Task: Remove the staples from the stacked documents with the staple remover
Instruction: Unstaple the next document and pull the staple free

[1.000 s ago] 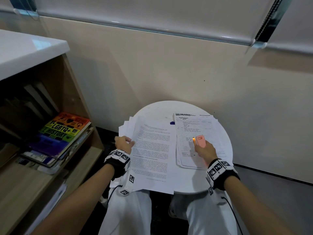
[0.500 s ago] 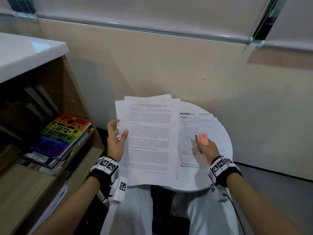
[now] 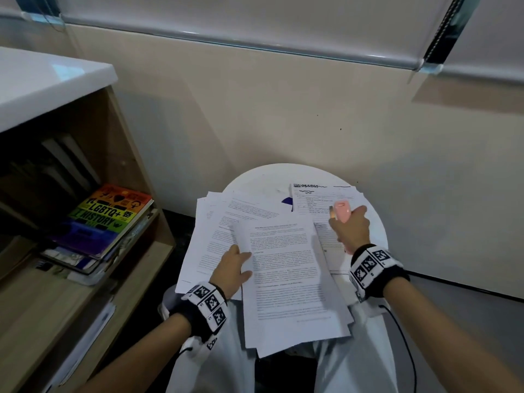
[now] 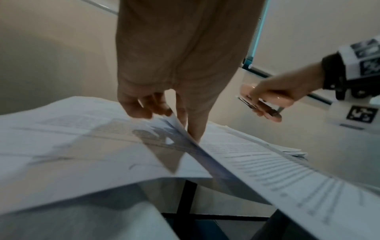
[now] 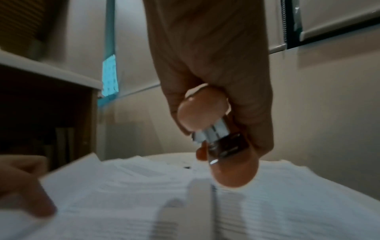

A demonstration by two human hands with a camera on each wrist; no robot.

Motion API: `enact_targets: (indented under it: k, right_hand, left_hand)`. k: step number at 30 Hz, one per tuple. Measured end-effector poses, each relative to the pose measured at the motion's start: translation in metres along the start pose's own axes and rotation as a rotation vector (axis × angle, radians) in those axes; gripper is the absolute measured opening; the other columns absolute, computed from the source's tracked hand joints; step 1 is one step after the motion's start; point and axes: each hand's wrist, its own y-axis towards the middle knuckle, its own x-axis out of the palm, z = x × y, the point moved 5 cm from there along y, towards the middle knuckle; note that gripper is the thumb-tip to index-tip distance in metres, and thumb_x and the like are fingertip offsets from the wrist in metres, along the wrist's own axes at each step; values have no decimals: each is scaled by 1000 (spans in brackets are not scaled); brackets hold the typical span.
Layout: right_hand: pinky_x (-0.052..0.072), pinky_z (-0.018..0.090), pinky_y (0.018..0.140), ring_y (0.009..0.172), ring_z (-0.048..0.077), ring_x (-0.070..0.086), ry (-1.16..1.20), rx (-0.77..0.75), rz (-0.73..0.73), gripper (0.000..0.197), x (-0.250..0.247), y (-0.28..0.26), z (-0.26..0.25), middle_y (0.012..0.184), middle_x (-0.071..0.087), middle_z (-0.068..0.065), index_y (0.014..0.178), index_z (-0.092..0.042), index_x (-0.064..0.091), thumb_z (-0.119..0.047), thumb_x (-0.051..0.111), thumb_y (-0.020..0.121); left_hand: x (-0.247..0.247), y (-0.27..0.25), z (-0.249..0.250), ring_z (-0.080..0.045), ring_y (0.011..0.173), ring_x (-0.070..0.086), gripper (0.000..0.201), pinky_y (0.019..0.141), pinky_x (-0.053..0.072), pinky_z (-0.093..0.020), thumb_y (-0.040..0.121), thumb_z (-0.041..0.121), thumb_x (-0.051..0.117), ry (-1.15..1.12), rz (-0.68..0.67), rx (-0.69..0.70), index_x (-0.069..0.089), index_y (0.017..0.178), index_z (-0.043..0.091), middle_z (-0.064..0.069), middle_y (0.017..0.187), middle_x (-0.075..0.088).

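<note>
A stapled printed document (image 3: 289, 279) lies slanted over the front edge of the round white table (image 3: 255, 180) and my lap. My left hand (image 3: 241, 262) pinches its left edge, and the sheet edge runs between its fingers (image 4: 144, 107). Under it spreads a loose pile of papers (image 3: 215, 231) on the left. A second stack (image 3: 317, 197) lies at the right back. Above that stack my right hand (image 3: 346, 219) grips the pink staple remover (image 3: 341, 211), whose metal jaws (image 5: 211, 134) point down and away from me. No staple can be made out.
A wooden bookshelf (image 3: 136, 171) with a rainbow-covered book (image 3: 110, 217) stands close on the left. A beige wall runs right behind the table. A small blue thing (image 3: 287, 200) peeks out between the two paper piles. My white-trousered legs (image 3: 215, 364) are under the table's front edge.
My left hand lifted a document off the left pile, held it up, then brought it down toward the table's front. My right hand with the remover shifted slightly back and right.
</note>
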Motion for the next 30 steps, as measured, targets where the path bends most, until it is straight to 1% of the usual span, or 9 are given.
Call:
enact_targets:
  k: [3,7,9,11,15,18,20,23,30]
  right_hand:
    - [50,31,51,76,27,60,46,5,-315,55,30,-19,-24,108,51,16,126,-7,29,-6,63,84]
    - [52,32,54,65,23,59,-116,-50,-572,25,85,-47,-36,102,64,16,111,-6,48,-17,55,90]
    - [54,39,66,80,30,64,-241,-111,-590,27,110,-54,-37,110,64,16,110,-7,52,-23,55,90]
    - [48,38,71,96,32,61,-324,-158,-579,37,129,-59,-37,118,60,16,123,-8,47,-28,55,92]
    - [49,39,85,106,37,58,-377,-224,-525,51,151,-61,-37,123,56,21,140,-17,33,-36,50,96]
    - [49,41,87,105,38,58,-418,-247,-474,52,155,-60,-39,121,58,22,140,-17,31,-42,46,97]
    - [49,43,87,104,39,58,-426,-259,-460,51,156,-60,-39,119,58,23,140,-16,32,-42,45,97]
    - [50,46,86,101,39,59,-406,-285,-445,49,157,-60,-39,117,59,22,138,-16,34,-41,44,97]
    - [48,42,81,102,39,59,-436,-317,-417,48,168,-56,-43,116,59,21,139,-13,32,-38,42,99]
  left_hand:
    - [-9,1,7,-24,123,29,42,99,32,-33,87,36,61,354,96,-13,52,127,26,-5,132,31]
    - [-10,9,12,-28,145,2,57,115,14,-43,87,40,60,488,68,-5,38,136,21,-4,156,6]
    - [-7,16,7,-22,148,-2,66,119,11,-42,88,38,60,468,-53,-3,28,143,16,-2,159,3]
    - [-7,23,2,-20,148,6,71,119,15,-39,86,38,63,388,-134,5,29,143,11,-3,159,8]
    - [-13,31,1,-25,130,38,48,102,38,-34,85,33,66,262,-45,28,49,121,7,-9,141,37]
    - [-15,34,1,-25,115,45,49,90,41,-32,83,32,68,271,9,28,48,121,9,-8,127,42]
    - [-16,38,1,-27,127,40,66,100,40,-35,82,32,70,282,-7,14,39,135,7,-11,140,33]
    - [-15,41,0,-25,146,11,87,118,20,-35,86,36,65,359,-87,-27,15,148,2,-13,159,3]
    - [-11,46,4,-31,147,2,89,120,16,-41,87,37,63,465,-163,-42,11,148,-3,-16,159,-3]
